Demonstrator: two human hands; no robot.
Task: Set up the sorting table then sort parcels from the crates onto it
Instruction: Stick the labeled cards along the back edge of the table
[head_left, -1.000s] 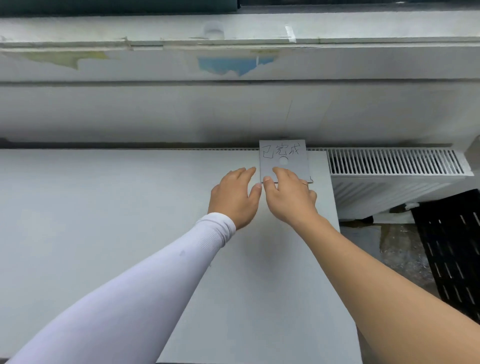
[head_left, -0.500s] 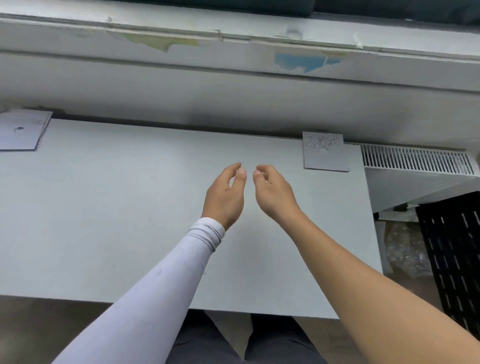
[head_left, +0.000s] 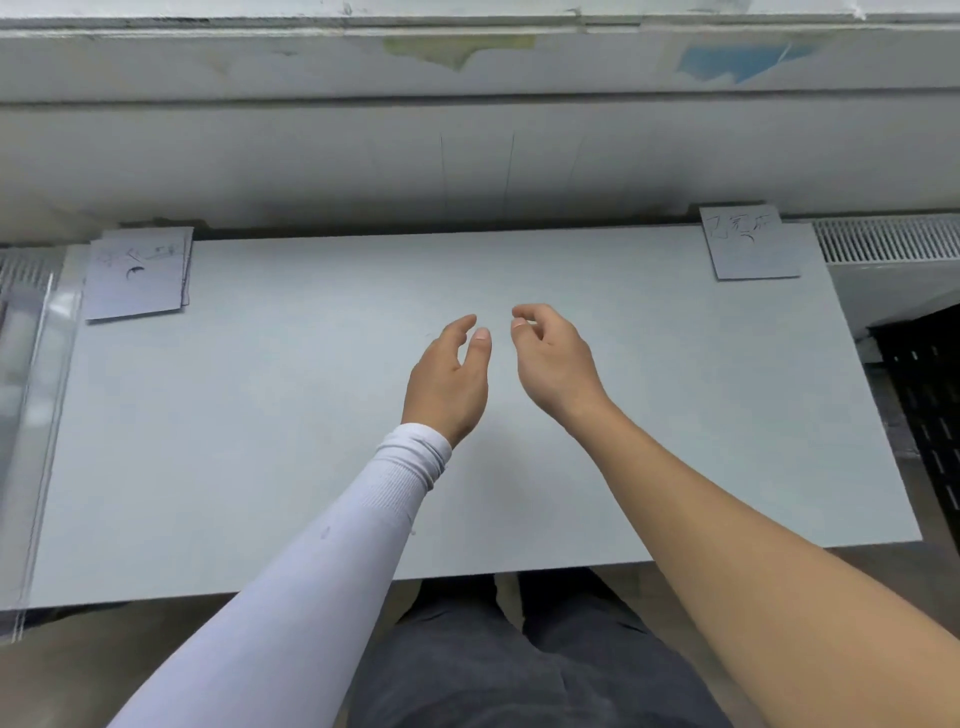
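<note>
A pale grey sorting table fills the middle of the view. A grey card with handwriting lies at its far right corner. A second handwritten card lies at the far left corner. My left hand, in a white sleeve, hovers over the table's middle with relaxed fingers and holds nothing. My right hand hovers beside it, fingers loosely curled, also holding nothing. No parcels or crates with parcels show.
A white wall and ledge run behind the table. A white radiator grille sits at the right, with a black slotted crate below it. A clear plastic edge borders the table's left side.
Both hands let go of the right card and drew back to the table's middle. The view pulled back and down, bringing the left card and my legs into sight.
</note>
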